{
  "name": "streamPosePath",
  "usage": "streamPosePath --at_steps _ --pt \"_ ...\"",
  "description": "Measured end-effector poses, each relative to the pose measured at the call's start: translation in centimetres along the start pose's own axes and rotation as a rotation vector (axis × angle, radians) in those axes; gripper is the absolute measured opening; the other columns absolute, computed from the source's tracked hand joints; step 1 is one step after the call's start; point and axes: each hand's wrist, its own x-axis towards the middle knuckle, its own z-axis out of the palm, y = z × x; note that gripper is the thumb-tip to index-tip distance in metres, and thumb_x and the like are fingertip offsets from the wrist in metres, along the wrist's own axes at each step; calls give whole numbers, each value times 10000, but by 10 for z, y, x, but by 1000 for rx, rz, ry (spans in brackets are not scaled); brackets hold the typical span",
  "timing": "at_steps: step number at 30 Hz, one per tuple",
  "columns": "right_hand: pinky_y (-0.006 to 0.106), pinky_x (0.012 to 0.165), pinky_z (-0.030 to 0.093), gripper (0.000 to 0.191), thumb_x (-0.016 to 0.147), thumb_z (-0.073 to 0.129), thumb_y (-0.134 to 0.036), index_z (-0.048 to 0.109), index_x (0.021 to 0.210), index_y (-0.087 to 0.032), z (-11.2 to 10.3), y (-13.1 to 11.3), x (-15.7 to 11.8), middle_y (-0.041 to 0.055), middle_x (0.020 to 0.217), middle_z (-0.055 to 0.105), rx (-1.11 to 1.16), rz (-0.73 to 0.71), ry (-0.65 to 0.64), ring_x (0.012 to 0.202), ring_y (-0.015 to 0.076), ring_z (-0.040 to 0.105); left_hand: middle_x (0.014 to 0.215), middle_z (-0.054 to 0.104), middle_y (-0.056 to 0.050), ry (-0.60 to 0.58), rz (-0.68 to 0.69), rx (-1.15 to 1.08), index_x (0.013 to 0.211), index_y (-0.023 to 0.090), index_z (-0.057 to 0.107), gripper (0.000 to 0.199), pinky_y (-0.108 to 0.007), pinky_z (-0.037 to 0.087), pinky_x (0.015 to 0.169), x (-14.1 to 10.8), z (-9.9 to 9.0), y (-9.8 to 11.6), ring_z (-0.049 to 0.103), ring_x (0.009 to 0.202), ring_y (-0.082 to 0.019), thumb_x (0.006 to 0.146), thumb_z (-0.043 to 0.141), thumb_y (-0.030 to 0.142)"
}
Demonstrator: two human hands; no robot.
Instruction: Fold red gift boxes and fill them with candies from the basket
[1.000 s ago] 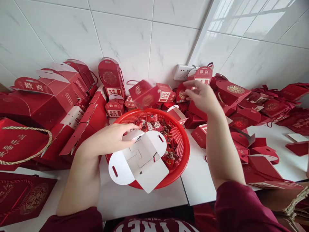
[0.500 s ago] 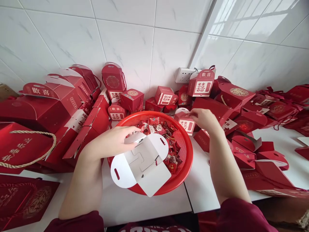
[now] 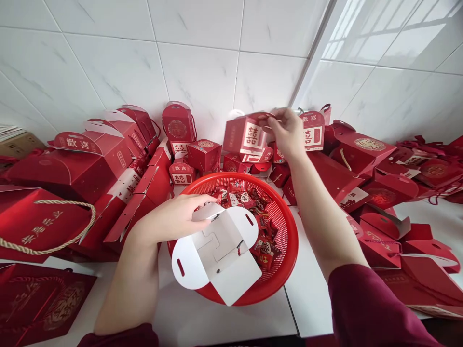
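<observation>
My left hand (image 3: 186, 212) is closed on the back edge of an unfolded gift box (image 3: 217, 246), with its white inside facing up and its flaps spread. That box is over a red plastic basket (image 3: 287, 258) of wrapped candies (image 3: 265, 236). Higher up, my right hand (image 3: 287, 130) pinches a small red gift box (image 3: 242, 135) with a white panel by its top. It is held in the air beyond the basket, slightly tilted and a little blurred.
Red gift boxes (image 3: 87, 159) crowd the left side, with a rope-handled red bag (image 3: 43, 221) in front. More boxes (image 3: 365, 144) pile up at right. A tiled wall (image 3: 195, 72) closes off the back of the white table (image 3: 253, 325).
My right hand has lifted the small red gift box from beside the basket, up and to the left. My left hand keeps its hold on the unfolded box.
</observation>
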Motion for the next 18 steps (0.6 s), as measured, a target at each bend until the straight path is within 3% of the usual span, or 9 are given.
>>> streamPosePath --at_steps 2,4,6,8,12,15,18 --pt "441 941 575 389 894 475 -175 493 1277 -239 21 5 7 104 1362 594 -68 -28 -133 1173 234 646 1433 585 32 4 -6 -7 1387 331 559 508 -325 470 1037 -1 0 -1 578 1281 -230 888 542 422" --pt "467 994 545 543 860 497 -130 439 1392 -221 42 4 5 127 1557 397 -206 -62 -222 1297 272 554 1424 592 33 11 -19 -14 1381 337 561 504 -328 482 1021 -2 -1 -2 591 1263 -232 884 546 420" --pt "503 1075 475 561 859 495 -108 454 1414 -180 65 -1 -3 142 1638 235 -363 -138 -233 1410 307 423 1416 598 39 16 -29 -20 1371 347 568 495 -330 491 1009 -3 -2 -3 601 1247 -232 881 548 414" --pt "547 1141 382 499 884 492 -115 509 1381 -148 89 -7 -14 147 1638 245 -491 -261 -260 1458 321 336 1414 598 46 17 -29 -28 1369 351 567 494 -330 489 1017 -4 -2 -3 596 1254 -228 878 550 406" --pt "598 1187 256 508 938 529 -190 479 1443 -180 139 -7 -30 101 1625 314 -615 -521 -572 1469 303 316 1431 584 55 23 -8 -37 1378 342 562 501 -327 461 1059 -7 -4 -2 559 1302 -223 880 549 394" --pt "701 1168 155 548 955 539 -245 431 1492 -209 170 2 -30 94 1644 263 -713 -554 -649 1492 341 259 1433 581 60 32 7 -33 1372 341 567 501 -322 456 1062 -7 -5 -2 556 1305 -224 873 556 374" --pt "737 1160 34 554 970 522 -270 406 1511 -236 192 9 -24 71 1647 261 -758 -588 -668 1510 350 207 1426 587 61 29 16 -30 1369 341 573 502 -320 459 1054 -7 -6 -2 566 1294 -227 868 556 364"
